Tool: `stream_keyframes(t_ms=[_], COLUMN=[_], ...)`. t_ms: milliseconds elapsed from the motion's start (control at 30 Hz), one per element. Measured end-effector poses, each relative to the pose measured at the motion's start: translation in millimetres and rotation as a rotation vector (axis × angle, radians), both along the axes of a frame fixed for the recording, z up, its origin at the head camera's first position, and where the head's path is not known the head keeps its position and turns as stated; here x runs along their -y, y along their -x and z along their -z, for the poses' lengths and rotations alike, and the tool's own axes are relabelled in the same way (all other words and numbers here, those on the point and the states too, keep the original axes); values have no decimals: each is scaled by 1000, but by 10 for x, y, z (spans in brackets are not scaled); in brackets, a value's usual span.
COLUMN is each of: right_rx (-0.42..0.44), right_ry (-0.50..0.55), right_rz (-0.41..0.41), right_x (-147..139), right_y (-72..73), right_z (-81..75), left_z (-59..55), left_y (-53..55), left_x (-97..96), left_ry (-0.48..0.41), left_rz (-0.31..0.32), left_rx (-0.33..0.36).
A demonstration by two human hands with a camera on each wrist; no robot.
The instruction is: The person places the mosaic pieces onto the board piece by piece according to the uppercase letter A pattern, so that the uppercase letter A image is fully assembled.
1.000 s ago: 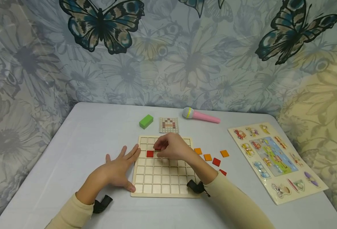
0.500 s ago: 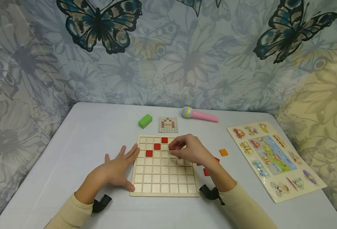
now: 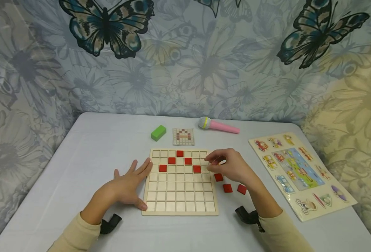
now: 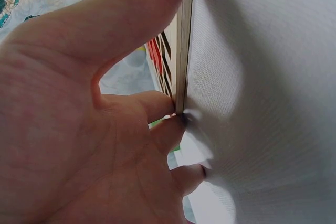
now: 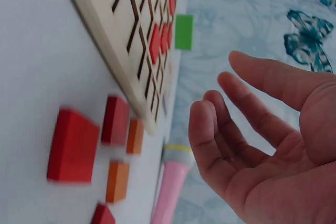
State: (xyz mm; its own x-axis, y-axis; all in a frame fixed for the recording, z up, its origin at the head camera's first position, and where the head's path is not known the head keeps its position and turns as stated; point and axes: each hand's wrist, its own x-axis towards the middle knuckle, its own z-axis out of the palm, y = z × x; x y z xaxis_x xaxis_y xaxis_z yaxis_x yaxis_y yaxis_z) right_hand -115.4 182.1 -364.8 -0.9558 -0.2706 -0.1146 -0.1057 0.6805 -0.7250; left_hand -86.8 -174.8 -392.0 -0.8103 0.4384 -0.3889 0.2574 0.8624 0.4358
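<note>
A pale wooden grid board (image 3: 180, 187) lies on the table, with several red tiles (image 3: 171, 160) in its upper cells forming a peak. My left hand (image 3: 126, 187) is spread at its left edge, fingertips and thumb touching the rim; the left wrist view shows the hand (image 4: 100, 145) against the board's side (image 4: 182, 51). Over the upper right edge hovers my right hand (image 3: 231, 164). In the right wrist view that hand (image 5: 262, 135) has loosely bent fingers and nothing between them. Loose red tiles (image 3: 227, 188) lie right of the board, near orange tiles (image 5: 117, 181).
Behind the board are a green block (image 3: 158, 133), a small pattern card (image 3: 183, 137) and a pink toy microphone (image 3: 220, 126). A picture puzzle board (image 3: 302, 176) lies at the right of the white table (image 3: 62, 157). A patterned cloth backdrop (image 3: 185, 70) rises behind.
My right hand has moved right, from the grid's upper cells to its right edge. Red tiles it covered now show in the cells, including two on the right side. My left hand stays put.
</note>
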Motion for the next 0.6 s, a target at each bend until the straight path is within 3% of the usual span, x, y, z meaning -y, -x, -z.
stream_keyframes(t_ms=[600], right_rx=[44], right_ry=[-85], right_rz=[46], right_x=[-457], right_y=[-46], right_z=[-35], left_z=[28], left_y=[16], left_x=[8], left_ry=[-6], left_rz=[7], left_rx=[1])
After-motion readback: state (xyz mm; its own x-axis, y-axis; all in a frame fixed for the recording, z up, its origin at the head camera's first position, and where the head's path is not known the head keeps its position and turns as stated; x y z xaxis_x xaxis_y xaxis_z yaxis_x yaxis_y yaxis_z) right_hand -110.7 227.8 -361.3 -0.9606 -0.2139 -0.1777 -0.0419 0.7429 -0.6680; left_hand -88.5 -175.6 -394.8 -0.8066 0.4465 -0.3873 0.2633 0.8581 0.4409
